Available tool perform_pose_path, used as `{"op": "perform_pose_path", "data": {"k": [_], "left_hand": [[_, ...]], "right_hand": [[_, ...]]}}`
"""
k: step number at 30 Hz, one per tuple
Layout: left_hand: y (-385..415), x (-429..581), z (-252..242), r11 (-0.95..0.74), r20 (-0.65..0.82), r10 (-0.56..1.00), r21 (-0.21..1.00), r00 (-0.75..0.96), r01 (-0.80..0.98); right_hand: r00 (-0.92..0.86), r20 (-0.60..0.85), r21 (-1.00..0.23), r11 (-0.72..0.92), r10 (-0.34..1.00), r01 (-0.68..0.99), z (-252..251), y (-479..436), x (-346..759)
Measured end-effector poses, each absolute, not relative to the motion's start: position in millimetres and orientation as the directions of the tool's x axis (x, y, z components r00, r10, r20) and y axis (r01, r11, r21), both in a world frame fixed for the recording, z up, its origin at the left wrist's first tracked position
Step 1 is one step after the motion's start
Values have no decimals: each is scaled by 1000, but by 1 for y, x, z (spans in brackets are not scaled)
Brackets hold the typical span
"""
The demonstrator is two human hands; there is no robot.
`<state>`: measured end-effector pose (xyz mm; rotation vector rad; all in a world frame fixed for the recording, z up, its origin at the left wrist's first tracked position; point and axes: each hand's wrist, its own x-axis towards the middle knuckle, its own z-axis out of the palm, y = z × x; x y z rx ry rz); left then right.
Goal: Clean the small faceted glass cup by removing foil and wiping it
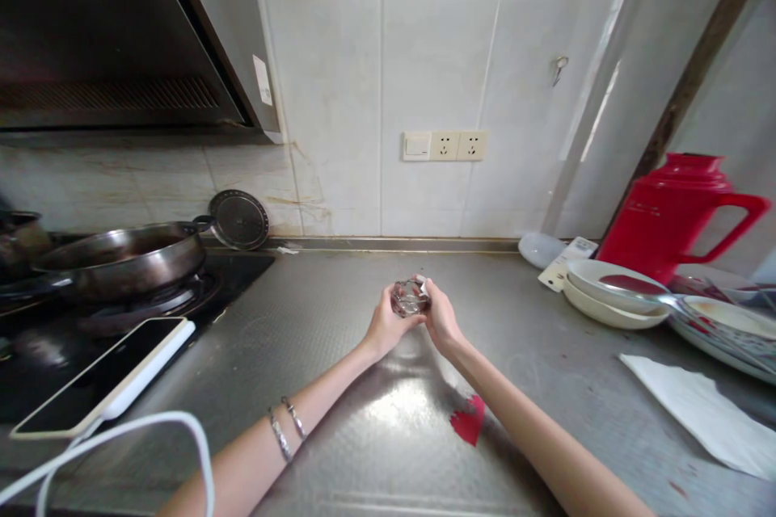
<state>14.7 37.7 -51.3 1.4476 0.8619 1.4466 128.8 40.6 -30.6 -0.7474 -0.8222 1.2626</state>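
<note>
A small, round, clear glass dish is held between both hands, above the middle of the steel counter. Curled about its left and near side is my left hand, its fingers closed on the glass. From the right, my right hand grips the dish too. A small white bit shows by the right fingertips; what it is I cannot make out. The far fingers of both hands are mostly hidden behind the glass. A torn red scrap lies on the counter, left of my right forearm.
At left, a steel pan sits on the gas stove; a phone with a white cable lies nearer. On the right stand a red thermos jug, stacked bowls and a white paper sheet. A range hood overhangs the stove.
</note>
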Motion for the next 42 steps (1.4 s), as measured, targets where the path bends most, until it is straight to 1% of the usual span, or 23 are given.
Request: {"op": "perform_pose_path", "data": {"k": [3,6,9,13,16,19,23,25,28,31,33,35,38,40,42], "left_hand": [[35,15,-44,-364,377,925,914,45,-179],[31,13,-34,-330,355,932,914,73,-236],[29,11,-29,-316,347,932,919,105,-234],[29,13,-33,-344,386,904,912,183,-223],[27,14,-34,-375,404,890,912,210,-167],[24,14,-33,-394,394,899,918,190,-39],[28,12,-36,-406,401,914,906,64,117],[31,12,-39,-394,394,919,909,26,135],[31,11,-42,-403,402,915,903,42,150],[26,13,-41,-416,408,909,890,83,188],[23,14,-41,-438,419,898,881,135,178],[22,15,-39,-482,456,870,867,189,126],[25,14,-37,-516,497,841,855,213,43],[29,11,-35,-486,471,861,873,195,36],[32,9,-33,-425,410,889,904,202,36]], "right_hand": [[67,85,-833,108,994,-542,-24,38,130],[36,29,-818,45,999,-573,-18,37,134],[-24,7,-776,-9,1000,-630,-14,38,138],[-84,-44,-705,-91,995,-704,-9,39,140],[-100,-82,-713,-128,992,-689,-8,39,140],[-40,-79,-758,-86,996,-647,-12,40,137],[-3,13,-825,9,1000,-565,-22,40,128],[-4,67,-840,55,998,-540,-27,38,123],[15,106,-841,97,994,-532,-33,38,118],[70,51,-849,80,996,-523,-35,41,120],[124,-1,-842,67,992,-535,-34,45,127],[158,-13,-832,77,987,-549,-29,49,135],[136,-8,-847,65,991,-528,-21,52,146],[86,-31,-868,16,996,-497,-17,52,149],[41,-48,-880,-23,998,-474,-15,49,147]]}}
